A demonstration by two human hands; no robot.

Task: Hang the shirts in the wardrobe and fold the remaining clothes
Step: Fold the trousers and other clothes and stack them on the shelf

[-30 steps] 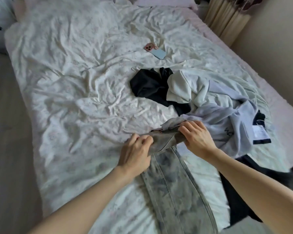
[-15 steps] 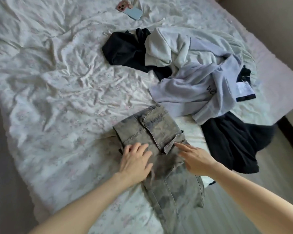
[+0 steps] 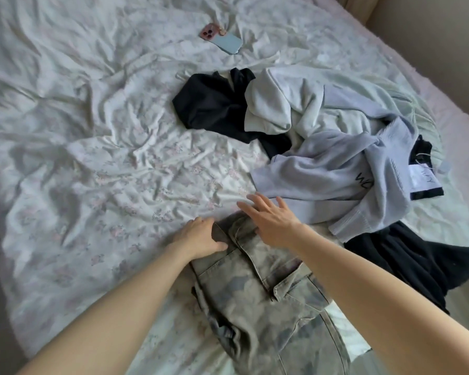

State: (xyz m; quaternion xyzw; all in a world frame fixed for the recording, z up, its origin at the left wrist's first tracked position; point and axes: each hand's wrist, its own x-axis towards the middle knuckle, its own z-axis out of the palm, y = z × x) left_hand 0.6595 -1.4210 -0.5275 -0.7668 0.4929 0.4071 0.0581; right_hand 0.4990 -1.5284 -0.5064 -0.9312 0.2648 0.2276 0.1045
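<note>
Lying near the bed's close edge: camouflage cargo trousers [image 3: 257, 290], waistband end toward the middle of the bed [image 3: 92, 158], legs trailing off toward the bottom of the view. Gripping the upper left edge of the trousers: left hand [image 3: 201, 236], thumb on top of the fabric, fingers tucked around the fold. Spread flat just above the top end of the trousers: right hand [image 3: 271, 220], fingers straight and fanned, holding nothing; contact with the cloth beneath the palm cannot be told. Heaped just beyond the right hand: pale lavender sweatshirt [image 3: 336, 174] with dark lettering, touching a pale mint hoodie [image 3: 279, 109] farther back. Partly tucked under the hoodie's left side: black garment [image 3: 214, 106]. Draped over the bed's right edge, near the right forearm: another black garment [image 3: 406, 255]. Peeking from under the sweatshirt at the right: black piece with a white tag [image 3: 423, 180]. Resting well apart near the top of the wrinkled floral sheet: light blue phone [image 3: 222, 40] with a pink camera surround.
</note>
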